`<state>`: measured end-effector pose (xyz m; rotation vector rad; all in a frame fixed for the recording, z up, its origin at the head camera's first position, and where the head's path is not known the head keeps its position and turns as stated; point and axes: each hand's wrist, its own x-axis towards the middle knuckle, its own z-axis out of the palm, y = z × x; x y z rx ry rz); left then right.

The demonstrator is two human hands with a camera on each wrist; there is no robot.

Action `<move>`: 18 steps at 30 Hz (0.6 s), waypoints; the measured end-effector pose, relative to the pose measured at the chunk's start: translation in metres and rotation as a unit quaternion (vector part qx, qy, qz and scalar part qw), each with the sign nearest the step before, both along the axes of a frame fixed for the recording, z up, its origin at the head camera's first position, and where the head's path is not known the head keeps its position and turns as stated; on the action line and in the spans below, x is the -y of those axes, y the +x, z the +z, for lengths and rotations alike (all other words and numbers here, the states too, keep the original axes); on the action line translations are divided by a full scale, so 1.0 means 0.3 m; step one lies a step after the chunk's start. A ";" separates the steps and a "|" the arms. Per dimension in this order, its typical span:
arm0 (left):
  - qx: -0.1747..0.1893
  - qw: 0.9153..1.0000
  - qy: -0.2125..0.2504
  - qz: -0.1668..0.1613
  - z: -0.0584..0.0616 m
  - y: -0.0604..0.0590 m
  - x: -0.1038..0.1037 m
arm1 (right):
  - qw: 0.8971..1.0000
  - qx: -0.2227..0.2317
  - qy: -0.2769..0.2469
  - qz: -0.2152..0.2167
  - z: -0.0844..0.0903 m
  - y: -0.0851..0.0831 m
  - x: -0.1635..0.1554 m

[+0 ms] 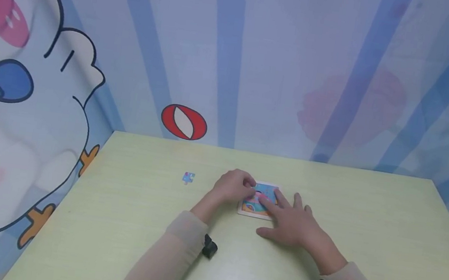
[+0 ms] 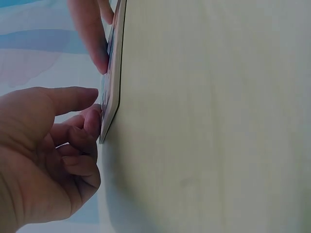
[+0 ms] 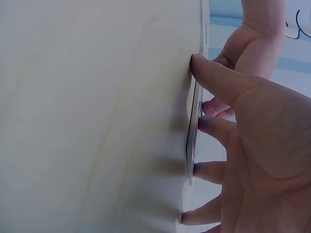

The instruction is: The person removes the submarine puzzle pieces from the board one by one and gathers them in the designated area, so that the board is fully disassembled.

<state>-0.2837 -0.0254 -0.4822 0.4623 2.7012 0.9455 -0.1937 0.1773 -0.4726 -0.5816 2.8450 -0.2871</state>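
Observation:
A small jigsaw puzzle (image 1: pixel 265 191) with a pale frame and a blue and pink picture lies flat on the table. My left hand (image 1: pixel 233 186) is at its left edge. In the left wrist view the thumb of this left hand (image 2: pixel 46 155) stands apart from the bent fingers, whose tips are right at the puzzle's surface; nothing shows between them. From the right, my right hand (image 1: pixel 294 224) lies spread over the puzzle, fingertips touching its face. The right thumb (image 3: pixel 218 77) reaches to the near side, off the frame in the head view.
One loose blue puzzle piece (image 1: pixel 188 177) lies on the pale yellow table (image 1: pixel 131 222), left of the left hand. A striped blue cloth (image 1: pixel 277 71) with cartoon prints hangs behind the table's back edge. Small black cameras sit at both wrists.

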 end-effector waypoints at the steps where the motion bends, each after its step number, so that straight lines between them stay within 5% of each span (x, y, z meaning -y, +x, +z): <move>1: 0.001 1.000 0.000 0.001 0.000 0.000 -0.002 | 1.000 0.000 -0.001 0.000 0.000 -0.001 0.000; 18: -0.009 1.000 0.009 0.016 -0.002 0.002 -0.010 | 1.000 0.003 0.006 -0.003 -0.006 -0.004 -0.002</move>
